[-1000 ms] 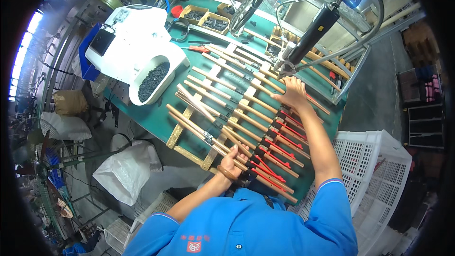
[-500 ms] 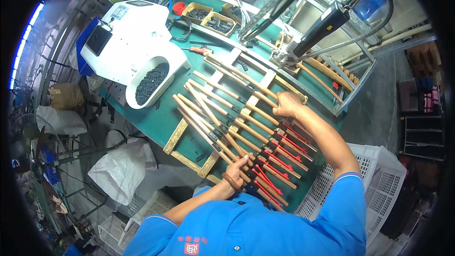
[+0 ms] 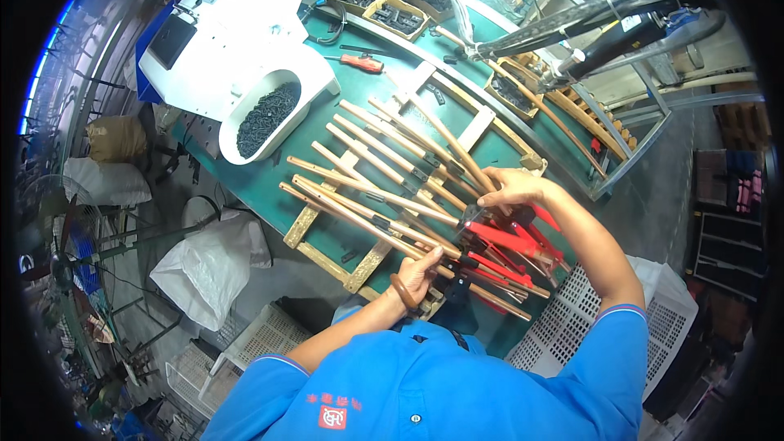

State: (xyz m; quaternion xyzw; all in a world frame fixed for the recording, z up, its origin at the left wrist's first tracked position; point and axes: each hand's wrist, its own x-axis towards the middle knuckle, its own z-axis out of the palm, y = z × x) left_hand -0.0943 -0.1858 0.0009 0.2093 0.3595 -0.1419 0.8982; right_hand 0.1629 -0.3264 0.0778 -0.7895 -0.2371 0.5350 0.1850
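Several long tan rods (image 3: 384, 188) with black clips and red strips near their close ends lie in an uneven bundle over a wooden frame (image 3: 367, 268). Some rods cross over others. At the bundle's near left side, my left hand (image 3: 418, 276) is closed round the outer rods, thumb on top. My right hand (image 3: 516, 188) is closed on rods at the far right side, beside a red strip (image 3: 502, 237). Its fingertips are partly hidden among the rods.
A white machine (image 3: 224, 41) with a bowl of small black parts (image 3: 268, 120) stands at the left of the green table (image 3: 245, 200). Boxes of black parts (image 3: 396, 16), a red-handled screwdriver (image 3: 361, 63) and an overhead tool arm (image 3: 621, 45) lie beyond. White crates (image 3: 563, 314) stand right.
The rods, earlier spread in a row, are bunched closer together and more tilted. My right hand has come nearer my left, drawing the far rods inward.
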